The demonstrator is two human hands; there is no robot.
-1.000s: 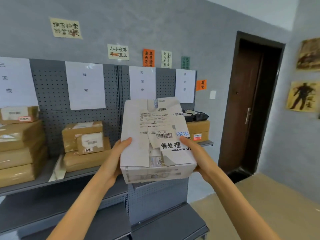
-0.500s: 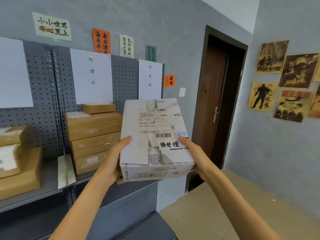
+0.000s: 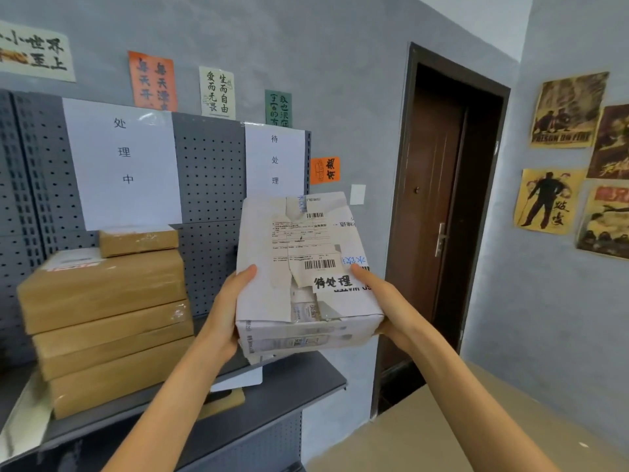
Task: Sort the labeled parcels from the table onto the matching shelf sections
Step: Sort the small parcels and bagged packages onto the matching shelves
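I hold a white parcel [image 3: 306, 277] with torn shipping labels and a handwritten tag reading 待处理 in front of the shelf's right end. My left hand [image 3: 226, 311] grips its left side with the thumb on top. My right hand [image 3: 384, 301] grips its right side the same way. Behind the parcel, a white sign [image 3: 275, 158] on the pegboard reads 待处理. Left of it hangs a larger sign [image 3: 124, 158] reading 处理中. The grey shelf board [image 3: 299, 376] lies just below the parcel.
A stack of brown cardboard parcels [image 3: 105, 318] fills the shelf under the 处理中 sign. A flat white sheet and a thin brown packet [image 3: 235, 386] lie on the shelf below my hands. A dark brown door [image 3: 439, 206] stands to the right, with posters on the right wall.
The view has swung right along the shelf and closer to it. The parcel, held the same way, now sits in front of the rightmost section instead of the middle.
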